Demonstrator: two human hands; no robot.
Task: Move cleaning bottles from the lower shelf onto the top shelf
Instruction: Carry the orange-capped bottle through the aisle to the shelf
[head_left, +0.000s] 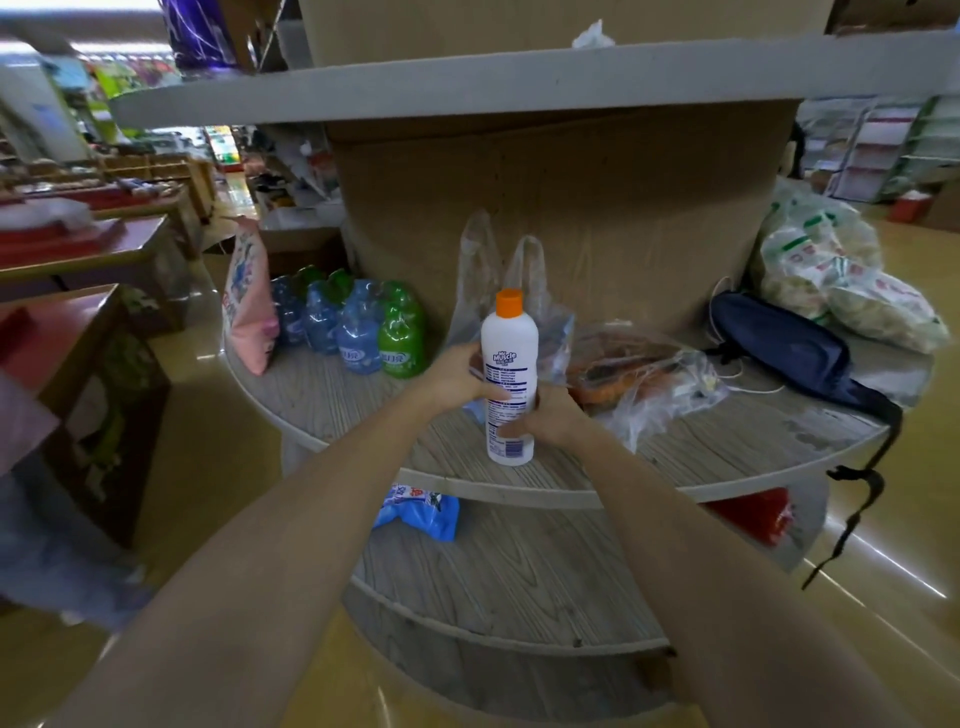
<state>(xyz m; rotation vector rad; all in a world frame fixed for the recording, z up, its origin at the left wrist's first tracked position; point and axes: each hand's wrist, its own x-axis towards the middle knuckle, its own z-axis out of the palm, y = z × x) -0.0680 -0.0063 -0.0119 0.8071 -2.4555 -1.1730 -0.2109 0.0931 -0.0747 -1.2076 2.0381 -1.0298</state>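
Observation:
A white cleaning bottle with an orange cap and a blue printed label stands upright in front of me, held in both hands above the middle round shelf. My left hand grips its left side at mid height. My right hand wraps the lower part from the right. The lower shelf lies below my arms. The top shelf runs across above, grey-edged, with cardboard boxes on it.
On the middle shelf sit blue and green bottle packs, a pink bag, clear plastic bags, a navy pouch and bagged goods. A blue packet and a red pack lie lower down.

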